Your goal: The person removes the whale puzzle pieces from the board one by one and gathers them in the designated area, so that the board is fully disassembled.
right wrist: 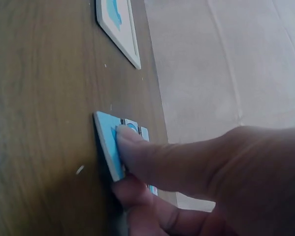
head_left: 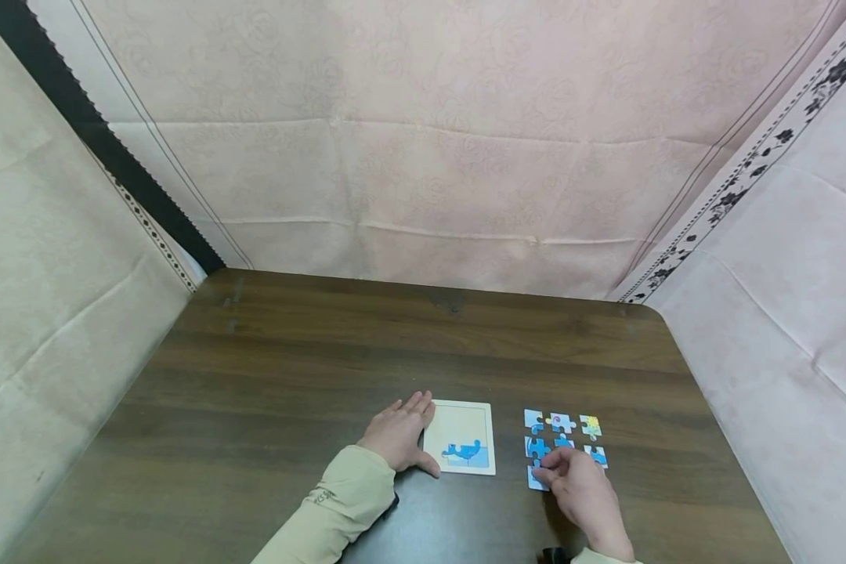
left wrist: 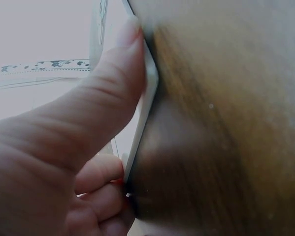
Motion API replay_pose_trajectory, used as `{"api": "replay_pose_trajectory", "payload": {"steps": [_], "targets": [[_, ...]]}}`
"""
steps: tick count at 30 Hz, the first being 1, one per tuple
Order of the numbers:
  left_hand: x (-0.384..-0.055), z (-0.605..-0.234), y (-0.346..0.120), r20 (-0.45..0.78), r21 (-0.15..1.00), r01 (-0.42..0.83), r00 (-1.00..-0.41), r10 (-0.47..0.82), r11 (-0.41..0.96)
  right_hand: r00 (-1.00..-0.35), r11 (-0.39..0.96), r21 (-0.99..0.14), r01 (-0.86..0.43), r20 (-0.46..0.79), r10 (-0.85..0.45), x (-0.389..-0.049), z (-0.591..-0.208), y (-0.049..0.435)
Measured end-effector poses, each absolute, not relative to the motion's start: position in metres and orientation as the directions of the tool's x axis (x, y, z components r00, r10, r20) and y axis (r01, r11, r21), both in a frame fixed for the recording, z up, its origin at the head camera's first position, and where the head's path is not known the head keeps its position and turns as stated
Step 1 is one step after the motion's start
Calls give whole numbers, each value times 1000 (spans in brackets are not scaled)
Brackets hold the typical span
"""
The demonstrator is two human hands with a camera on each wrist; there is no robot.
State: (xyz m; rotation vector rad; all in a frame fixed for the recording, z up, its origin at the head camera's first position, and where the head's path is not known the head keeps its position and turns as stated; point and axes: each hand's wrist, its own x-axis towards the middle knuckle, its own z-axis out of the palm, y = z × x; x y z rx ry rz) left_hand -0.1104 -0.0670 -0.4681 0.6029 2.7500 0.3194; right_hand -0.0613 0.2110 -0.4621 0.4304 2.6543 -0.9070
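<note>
A square puzzle board point(head_left: 458, 423) with a pale rim lies flat on the table, one blue area of picture filled in at its lower part. My left hand point(head_left: 398, 439) rests along the board's left side, fingers extended near the far corner and thumb point(left wrist: 115, 83) at the near corner. To the right of the board, several puzzle pieces point(head_left: 562, 423) are laid out in loose rows. Over the near-left piece, my right hand point(head_left: 581, 486) pinches a blue puzzle piece point(right wrist: 108, 132), with the thumb on its face and a finger at its edge.
The brown wooden table point(head_left: 289, 376) reaches back to a pale cloth wall point(head_left: 423, 157), with cloth hanging on both sides. A small black object point(head_left: 554, 554) shows at the bottom edge beside the right wrist.
</note>
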Motion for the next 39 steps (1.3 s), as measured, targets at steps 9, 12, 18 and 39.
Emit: {"api": "replay_pose_trajectory", "payload": {"steps": [9,12,18,39], "targets": [[-109,-469,-67,-243,274,368,-868,434,889,-904,792,-481,376,-377,200,-61,-460,208],[-109,-469,-66,-241,271,368,-868,433,889,-910,807,-469,359,-367,191,-60,-460,208],[-108,-468,-66,-239,272,366,-870,431,890,-929,836,-454,308,-335,160,-58,-460,208],[-109,-470,-67,-232,268,367,-873,429,891,-918,869,-377,321,-350,187,-61,-459,205]]}}
